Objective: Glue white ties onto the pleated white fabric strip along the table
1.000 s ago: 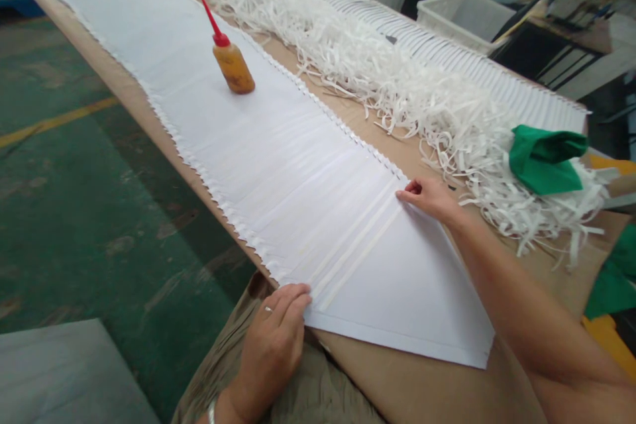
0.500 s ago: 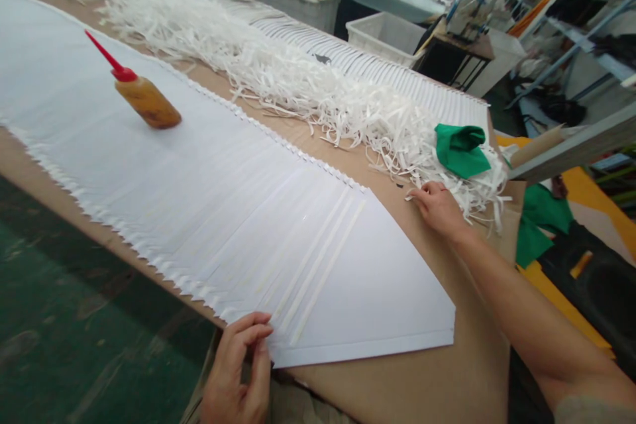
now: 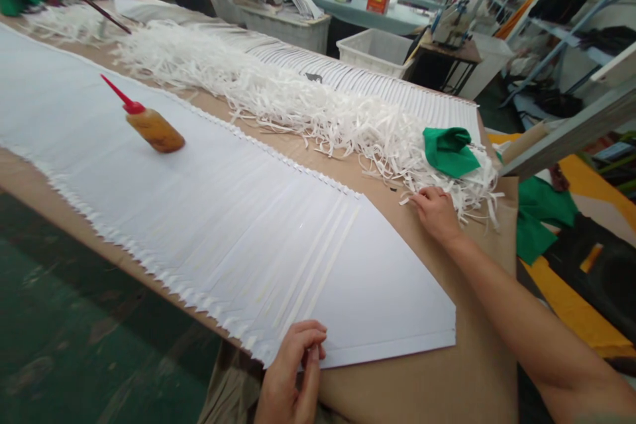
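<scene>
Beside the heap [image 3: 278,83], the right hand [image 3: 440,215] pinches a strip [image 3: 404,199]. The left hand [image 3: 291,374] curls at the sheets [image 3: 392,285]; whether its fingers grip them cannot be told.

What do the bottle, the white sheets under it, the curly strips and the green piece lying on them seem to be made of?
Bottle: likely plastic; the smudged amber body looks semi-clear.
White sheets: probably paper or card, smooth and matte, with crisp, straight edges.
Curly strips: thin, matte; paper or fabric tape, can't tell.
Green piece: likely matte cloth, judging by its soft folds.
</scene>
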Action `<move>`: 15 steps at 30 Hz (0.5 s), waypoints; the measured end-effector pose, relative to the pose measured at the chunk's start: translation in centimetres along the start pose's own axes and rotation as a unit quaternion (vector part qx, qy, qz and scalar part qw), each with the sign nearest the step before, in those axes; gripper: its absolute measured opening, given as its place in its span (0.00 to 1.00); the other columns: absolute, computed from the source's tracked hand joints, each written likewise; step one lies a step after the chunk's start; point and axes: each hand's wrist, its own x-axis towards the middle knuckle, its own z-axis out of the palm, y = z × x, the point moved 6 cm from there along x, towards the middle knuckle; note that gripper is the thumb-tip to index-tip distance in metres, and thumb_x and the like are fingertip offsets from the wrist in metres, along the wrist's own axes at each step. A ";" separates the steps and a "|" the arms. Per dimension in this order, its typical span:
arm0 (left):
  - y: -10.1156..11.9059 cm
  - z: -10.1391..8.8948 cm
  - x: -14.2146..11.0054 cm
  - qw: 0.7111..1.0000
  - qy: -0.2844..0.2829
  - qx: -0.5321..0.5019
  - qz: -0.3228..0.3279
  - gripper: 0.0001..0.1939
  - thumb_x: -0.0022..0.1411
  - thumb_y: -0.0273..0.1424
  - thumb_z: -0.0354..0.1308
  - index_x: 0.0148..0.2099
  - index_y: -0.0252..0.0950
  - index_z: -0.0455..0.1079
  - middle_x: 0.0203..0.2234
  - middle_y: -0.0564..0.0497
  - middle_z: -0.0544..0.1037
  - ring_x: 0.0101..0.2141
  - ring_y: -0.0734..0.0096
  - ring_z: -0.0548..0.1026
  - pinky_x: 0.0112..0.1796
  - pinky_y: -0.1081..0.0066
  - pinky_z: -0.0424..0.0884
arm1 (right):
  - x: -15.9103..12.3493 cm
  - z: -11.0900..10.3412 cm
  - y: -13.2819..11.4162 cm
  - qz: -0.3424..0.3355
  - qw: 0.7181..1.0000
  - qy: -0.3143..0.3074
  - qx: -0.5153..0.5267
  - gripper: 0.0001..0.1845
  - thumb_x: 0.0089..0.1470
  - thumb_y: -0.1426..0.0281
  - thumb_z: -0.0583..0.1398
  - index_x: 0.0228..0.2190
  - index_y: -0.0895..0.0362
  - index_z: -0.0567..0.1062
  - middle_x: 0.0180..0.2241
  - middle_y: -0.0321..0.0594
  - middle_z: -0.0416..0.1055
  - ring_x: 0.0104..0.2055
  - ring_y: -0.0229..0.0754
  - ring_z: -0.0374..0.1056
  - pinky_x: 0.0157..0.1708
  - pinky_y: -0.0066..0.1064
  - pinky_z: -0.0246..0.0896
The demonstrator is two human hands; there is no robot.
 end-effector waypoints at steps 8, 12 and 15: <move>0.4 0.3 -0.6 0.999 0.011 -0.015 -0.030 0.09 0.72 0.31 0.51 0.46 0.39 0.72 0.43 0.45 0.75 0.38 0.68 0.76 0.40 0.71 0.73 | 6.7 2.4 -2.7 0.058 0.994 -0.085 -0.043 0.15 0.63 0.70 0.55 0.41 0.61 0.81 0.48 0.55 0.72 0.53 0.55 0.60 0.48 0.42 0.52; 0.0 -0.3 -0.8 0.998 0.031 -0.002 -0.063 0.09 0.71 0.34 0.52 0.45 0.37 0.73 0.43 0.44 0.76 0.38 0.66 0.76 0.39 0.70 0.74 | 7.3 3.1 -2.4 0.058 0.994 -0.091 -0.034 0.14 0.61 0.72 0.55 0.41 0.64 0.80 0.47 0.58 0.73 0.53 0.56 0.61 0.48 0.42 0.53; -0.3 -0.1 -0.8 0.997 0.025 -0.006 -0.068 0.10 0.71 0.35 0.52 0.45 0.38 0.73 0.41 0.45 0.76 0.36 0.67 0.76 0.38 0.71 0.74 | 6.5 2.2 -2.3 0.055 0.994 -0.086 -0.026 0.14 0.62 0.71 0.55 0.39 0.63 0.79 0.46 0.57 0.73 0.51 0.57 0.62 0.48 0.43 0.54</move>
